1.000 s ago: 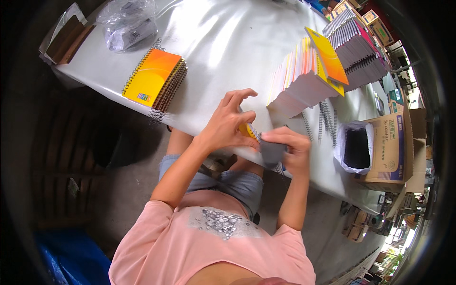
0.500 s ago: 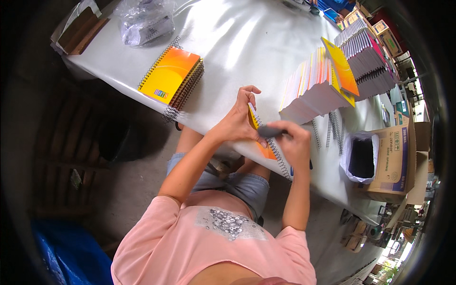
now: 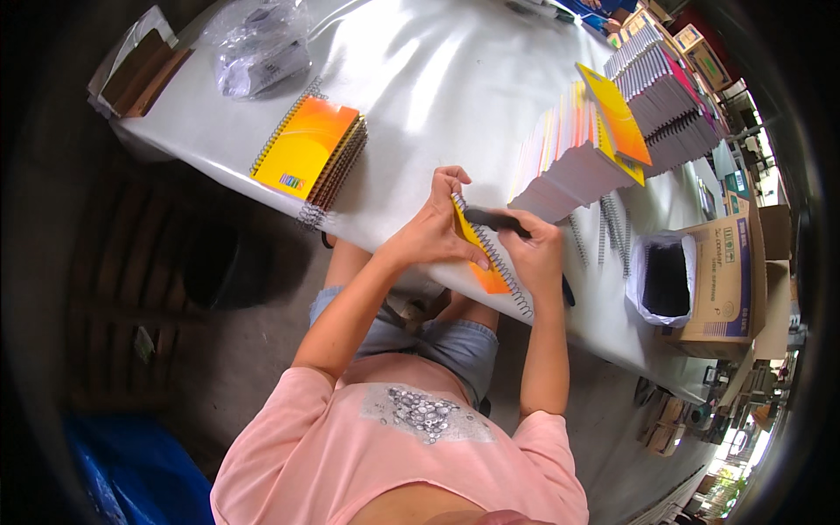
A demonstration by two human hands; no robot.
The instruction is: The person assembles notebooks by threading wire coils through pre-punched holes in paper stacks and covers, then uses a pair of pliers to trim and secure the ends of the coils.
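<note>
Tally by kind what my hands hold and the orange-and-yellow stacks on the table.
Notebook in your left hand: 1
Dark tool in your right hand: 1
Spiral-bound stack: 1
Stack with no coil visible: 1
Total: 4

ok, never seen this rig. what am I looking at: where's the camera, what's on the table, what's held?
No machine here: two bare human hands. The view comes from a head-worn fisheye, the left of a pair, looking down, so straight edges bend. The left hand holds a yellow-orange notebook with a wire coil; the right hand grips a dark tool, its exact kind unclear. On the white table: coil-bound notebooks at left, stacked pages and loose coils at right.
</note>
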